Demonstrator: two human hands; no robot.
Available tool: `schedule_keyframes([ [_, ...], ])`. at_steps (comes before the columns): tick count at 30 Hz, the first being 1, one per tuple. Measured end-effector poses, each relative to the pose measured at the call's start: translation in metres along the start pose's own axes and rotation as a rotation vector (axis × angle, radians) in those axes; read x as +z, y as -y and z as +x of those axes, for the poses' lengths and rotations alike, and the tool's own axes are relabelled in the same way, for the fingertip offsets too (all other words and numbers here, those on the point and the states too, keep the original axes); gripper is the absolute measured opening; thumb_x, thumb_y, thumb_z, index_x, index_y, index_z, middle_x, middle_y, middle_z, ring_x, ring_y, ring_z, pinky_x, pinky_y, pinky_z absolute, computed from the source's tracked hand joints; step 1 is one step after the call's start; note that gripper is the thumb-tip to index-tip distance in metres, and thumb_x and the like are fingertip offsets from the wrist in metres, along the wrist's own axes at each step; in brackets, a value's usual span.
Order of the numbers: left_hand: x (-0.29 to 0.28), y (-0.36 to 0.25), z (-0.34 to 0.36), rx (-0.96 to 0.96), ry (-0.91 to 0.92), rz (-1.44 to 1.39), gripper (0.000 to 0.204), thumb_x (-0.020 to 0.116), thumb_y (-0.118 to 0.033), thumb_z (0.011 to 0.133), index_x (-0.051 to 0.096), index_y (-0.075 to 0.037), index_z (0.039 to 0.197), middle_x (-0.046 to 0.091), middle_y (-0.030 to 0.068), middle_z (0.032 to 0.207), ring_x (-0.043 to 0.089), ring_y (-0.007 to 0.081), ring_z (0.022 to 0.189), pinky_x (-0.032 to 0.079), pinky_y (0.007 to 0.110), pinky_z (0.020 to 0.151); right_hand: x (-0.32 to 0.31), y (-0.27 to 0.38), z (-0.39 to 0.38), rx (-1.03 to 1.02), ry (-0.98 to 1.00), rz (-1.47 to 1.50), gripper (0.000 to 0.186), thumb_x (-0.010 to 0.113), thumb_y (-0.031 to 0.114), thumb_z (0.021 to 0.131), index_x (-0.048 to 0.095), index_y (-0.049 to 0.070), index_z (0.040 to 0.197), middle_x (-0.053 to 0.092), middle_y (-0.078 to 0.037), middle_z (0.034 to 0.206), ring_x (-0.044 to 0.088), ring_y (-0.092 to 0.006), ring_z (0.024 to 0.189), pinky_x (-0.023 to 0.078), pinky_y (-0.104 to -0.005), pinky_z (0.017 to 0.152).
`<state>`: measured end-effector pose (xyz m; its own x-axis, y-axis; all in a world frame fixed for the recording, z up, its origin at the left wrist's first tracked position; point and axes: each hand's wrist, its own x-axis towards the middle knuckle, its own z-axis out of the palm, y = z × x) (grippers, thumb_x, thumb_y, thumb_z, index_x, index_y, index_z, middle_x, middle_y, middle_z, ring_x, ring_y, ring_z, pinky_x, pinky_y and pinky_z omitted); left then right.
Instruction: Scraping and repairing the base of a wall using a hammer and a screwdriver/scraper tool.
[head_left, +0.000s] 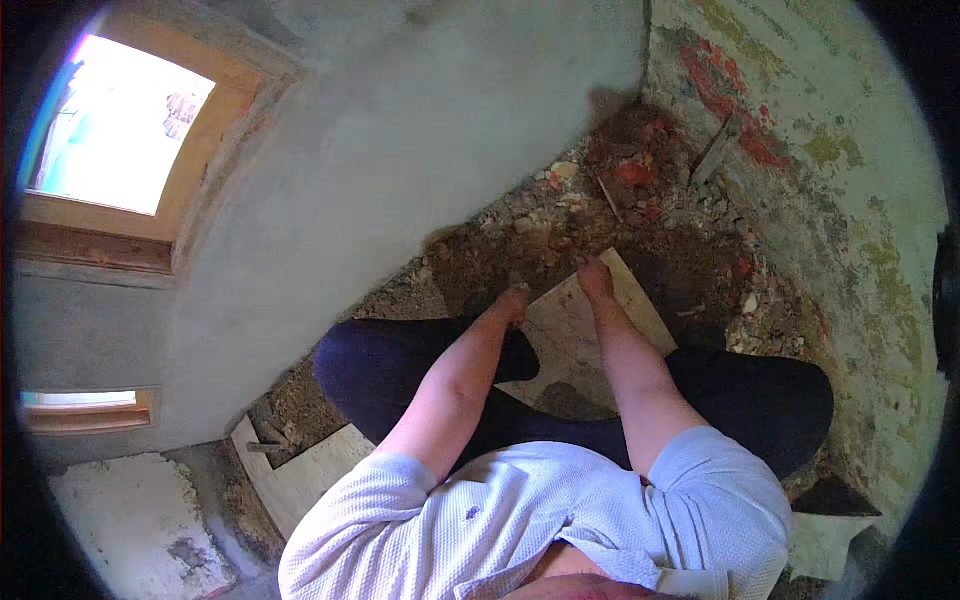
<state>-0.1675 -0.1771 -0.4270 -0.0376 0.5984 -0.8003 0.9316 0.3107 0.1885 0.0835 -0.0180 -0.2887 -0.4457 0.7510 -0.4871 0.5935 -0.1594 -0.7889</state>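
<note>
A pale, square-edged tile [562,345] lies on the rubble floor between my bent legs, with a dark patch near its closest part. My left hand [515,303] is at the tile's left edge, its fingers curled down and partly hidden. At the far edge, near the tile's far corner, my right hand [595,277] grips it with bent fingers. Loose brown soil and broken rubble [500,250] lie just beyond both hands.
A smooth grey wall [400,130] rises on the left, and a stained, peeling wall [840,200] on the right. A trowel-like flat tool [715,150] leans in the far corner. Other pale tiles [310,480] lie behind my left side. A wood-framed window [130,125] is at upper left.
</note>
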Motion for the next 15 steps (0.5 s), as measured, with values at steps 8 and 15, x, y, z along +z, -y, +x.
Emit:
schedule_keyframes([
  [8,-0.036,-0.126,-0.061,0.164,0.015,0.12,0.034,0.065,-0.027,0.086,0.062,-0.006,0.113,0.067,0.0187,0.103,0.067,0.0343,0.088,0.054,0.044,0.071,-0.055,0.071,0.008,-0.235,-0.253,-0.015,0.044,0.05,0.033,0.1,0.054,0.006,0.134,0.067,-0.02,0.109,0.063,-0.0383,0.102,0.047,-0.042,0.089],
  [15,0.016,-0.098,-0.006,0.228,-0.468,-0.046,0.051,0.058,-0.032,0.09,0.051,0.002,0.127,0.064,0.0195,0.116,0.066,0.0353,0.098,0.054,0.048,0.078,-0.044,-0.018,0.002,-0.234,-0.216,0.154,0.049,0.047,0.039,0.1,0.049,0.009,0.139,0.058,-0.017,0.131,0.055,-0.034,0.121,0.044,-0.043,0.099],
])
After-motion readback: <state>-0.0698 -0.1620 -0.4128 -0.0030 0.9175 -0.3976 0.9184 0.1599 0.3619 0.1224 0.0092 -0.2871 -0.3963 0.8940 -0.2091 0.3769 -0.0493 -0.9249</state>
